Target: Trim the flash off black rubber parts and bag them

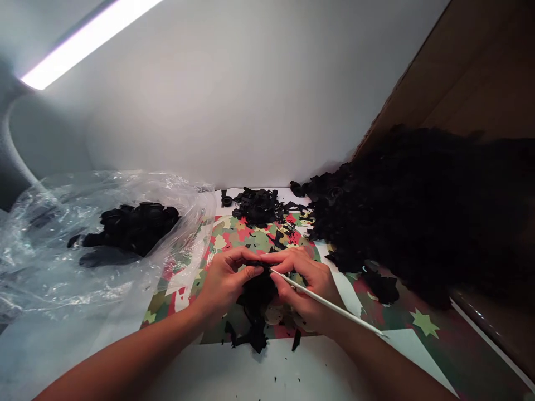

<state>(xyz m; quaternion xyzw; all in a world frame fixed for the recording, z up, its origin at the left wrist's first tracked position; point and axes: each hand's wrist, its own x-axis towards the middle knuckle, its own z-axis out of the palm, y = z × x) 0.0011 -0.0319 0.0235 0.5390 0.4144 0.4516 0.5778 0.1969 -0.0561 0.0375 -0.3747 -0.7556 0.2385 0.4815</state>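
Black piece pinched in left hand, right hand grasping white stick close beside it, torn scraps beneath.

Tabletop: white, smooth, faint sheen.
Held piece: black, matt, rubber-like, ragged-edged.
Slim stick: white, smooth; material not determinable.
Bag: clear plastic film, crumpled, glossy.
Bagged pieces: black, rubber-like, slight sheen.
Scraps, tabletop's far edge: matt black, torn-looking, rough.
Large pile: black, matt, rough; detail lost in shadow.
Patterned sheet: printed, smooth, paper-like.
Box panel: brown cardboard, matt, rough-edged.
Wall: white, matt, smooth.
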